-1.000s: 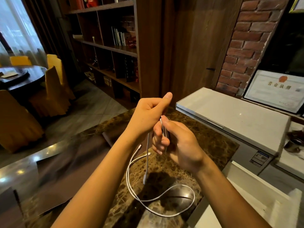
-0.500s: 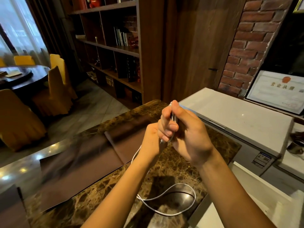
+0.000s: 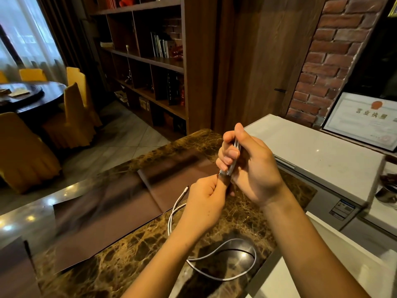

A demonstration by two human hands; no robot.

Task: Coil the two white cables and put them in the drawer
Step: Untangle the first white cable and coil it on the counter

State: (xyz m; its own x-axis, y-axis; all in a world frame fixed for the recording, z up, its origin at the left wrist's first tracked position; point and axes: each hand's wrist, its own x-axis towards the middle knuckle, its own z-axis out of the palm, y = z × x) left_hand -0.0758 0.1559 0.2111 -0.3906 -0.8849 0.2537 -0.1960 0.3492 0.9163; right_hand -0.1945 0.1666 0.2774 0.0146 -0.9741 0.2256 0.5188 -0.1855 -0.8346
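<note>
My right hand (image 3: 251, 166) is closed around a bundle of folded white cable strands (image 3: 233, 160), held upright above the brown marble counter (image 3: 133, 250). Just below it, my left hand (image 3: 205, 203) pinches the lower end of that bundle. A second white cable (image 3: 238, 276) lies loose on the counter under my arms, curving in a wide loop, with one plug end (image 3: 185, 189) showing left of my left hand. The open white drawer (image 3: 348, 259) is at the lower right.
A white chest-like appliance (image 3: 318, 155) stands beyond the counter on the right, with a framed certificate (image 3: 363, 121) behind it. A dark mat (image 3: 111, 203) lies on the counter's left part. Bookshelves, a round table and yellow chairs stand farther back.
My left hand has dropped from above the right hand to below it, at the bundle's lower end. My right hand has risen with the bundle. The dangling cable end no longer hangs free.
</note>
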